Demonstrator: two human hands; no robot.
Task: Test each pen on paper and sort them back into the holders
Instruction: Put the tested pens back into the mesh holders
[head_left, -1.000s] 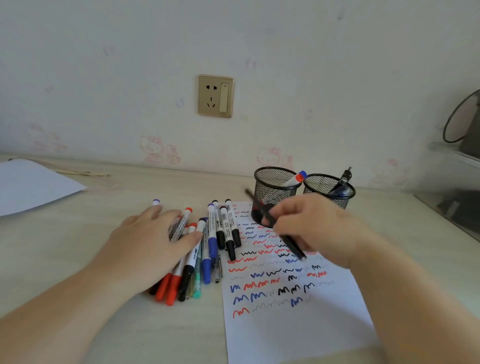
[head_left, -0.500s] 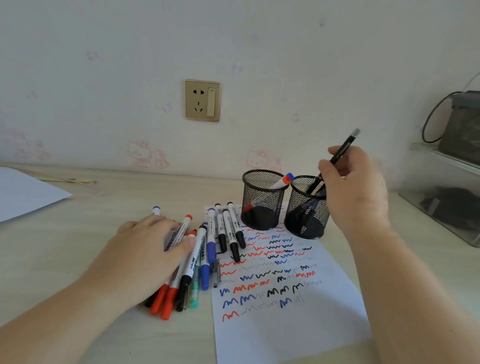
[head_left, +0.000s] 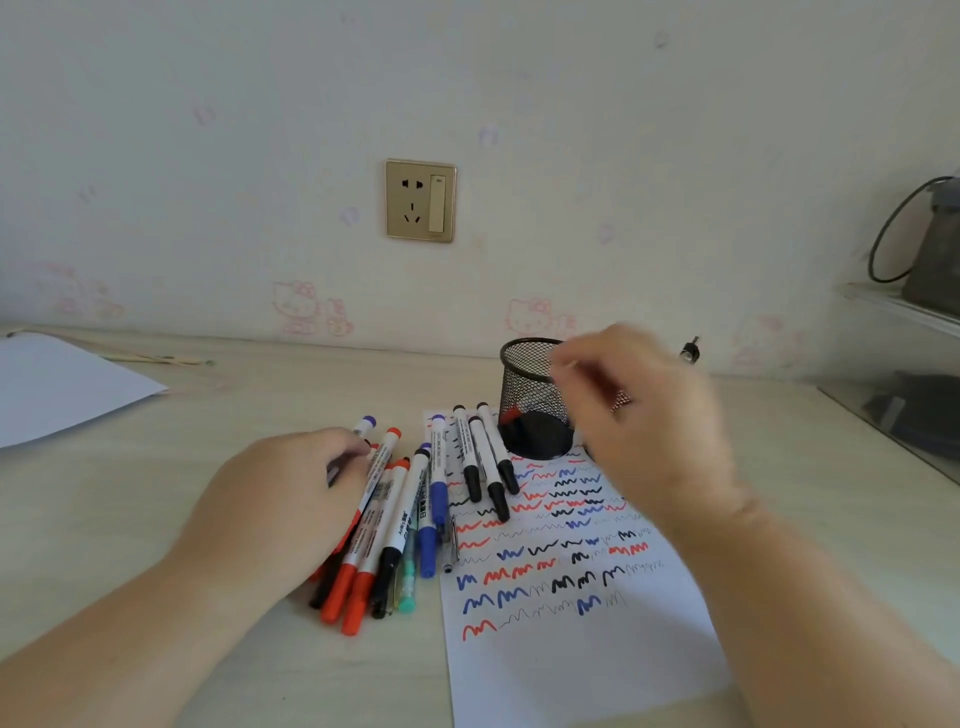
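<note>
My left hand (head_left: 280, 499) lies flat on a pile of red, black and blue markers (head_left: 384, 540) left of the scribbled test paper (head_left: 571, 649). Three black-capped markers (head_left: 485, 462) and a blue one (head_left: 439, 483) lie at the paper's top left corner. The left mesh holder (head_left: 524, 384) stands on the paper's top edge with a red-tipped marker (head_left: 511, 414) inside. My right hand (head_left: 644, 415), blurred and with nothing seen in it, hovers in front of the right mesh holder (head_left: 622, 400) and hides most of it. A black pen's top (head_left: 690, 352) sticks up behind the hand.
A white sheet (head_left: 62, 389) lies at the far left with a thin stick (head_left: 150, 358) behind it. A wall socket (head_left: 420, 200) is above the desk. A glass shelf unit (head_left: 914, 415) with a dark bag stands at the right edge.
My right hand carried the black pen from the paper up to the right holder, let it go there and has dropped lower in front of the holder. My left hand stayed on the pile.
</note>
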